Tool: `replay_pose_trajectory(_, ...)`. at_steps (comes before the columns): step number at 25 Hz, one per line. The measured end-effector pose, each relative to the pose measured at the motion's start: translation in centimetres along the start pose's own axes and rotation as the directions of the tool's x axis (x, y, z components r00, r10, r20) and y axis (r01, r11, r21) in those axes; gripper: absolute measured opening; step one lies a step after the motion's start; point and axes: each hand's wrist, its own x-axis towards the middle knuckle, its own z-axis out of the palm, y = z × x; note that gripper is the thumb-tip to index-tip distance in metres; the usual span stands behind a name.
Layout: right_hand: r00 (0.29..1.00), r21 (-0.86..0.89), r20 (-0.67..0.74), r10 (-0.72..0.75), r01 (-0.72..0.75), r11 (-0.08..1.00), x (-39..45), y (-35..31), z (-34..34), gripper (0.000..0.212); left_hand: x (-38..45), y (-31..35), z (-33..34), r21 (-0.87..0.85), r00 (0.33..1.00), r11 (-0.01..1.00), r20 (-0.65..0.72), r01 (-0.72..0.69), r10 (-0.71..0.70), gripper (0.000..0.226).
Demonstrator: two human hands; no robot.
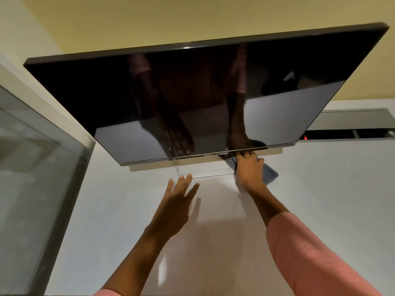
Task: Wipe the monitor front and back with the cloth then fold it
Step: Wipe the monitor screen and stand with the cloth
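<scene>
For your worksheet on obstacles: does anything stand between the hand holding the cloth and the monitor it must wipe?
Nothing visible does. The right hand already presses the blue cloth at the monitor bottom edge, beside the stand. The left hand hovers open over the white desk, clear of the screen.

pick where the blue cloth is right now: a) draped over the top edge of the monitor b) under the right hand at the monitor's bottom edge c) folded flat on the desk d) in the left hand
b: the blue cloth sits under the right hand, pressed at the bottom edge of the monitor, while the left hand is open and holds nothing.
</scene>
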Motion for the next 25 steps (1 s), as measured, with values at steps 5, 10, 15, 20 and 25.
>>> replay_pose_trajectory(5, 0.997, 0.044, 0.072, 0.01, -0.013, 0.999, -0.6, 0.0, -0.2, 0.07, -0.4, -0.3, 0.2, -0.055, 0.997, 0.995, -0.006, 0.083, -0.083, 0.07)
replay_pose_trajectory(10, 0.997, 0.109, -0.076, -0.002, 0.011, 0.994, -6.2, -1.6, 2.5, 0.102, 0.2, 0.2, -0.3, 0.004, 0.999, 0.999, 0.006, 0.034, -0.034, 0.082)
replay_pose_trajectory(15, 0.969, 0.1, -0.191, -0.159, 0.181, 0.978, -8.2, -4.1, 4.7, 0.074, 0.0, -0.1, -1.0, 0.042, 0.997, 0.996, 0.004, 0.074, -0.074, 0.087)
replay_pose_trajectory(20, 0.998, 0.329, -0.03, 0.047, -0.034, 0.944, -6.5, -12.5, 3.2, 0.029, -2.6, -3.1, -0.9, 0.086, 0.99, 0.988, 0.043, 0.129, -0.133, 0.069)
replay_pose_trajectory(25, 0.941, -0.05, 0.069, -0.332, 0.335, 0.941, -5.9, -15.3, 1.9, 0.084, -4.7, -5.6, -1.4, 0.114, 0.97, 0.965, 0.027, 0.237, -0.242, 0.074)
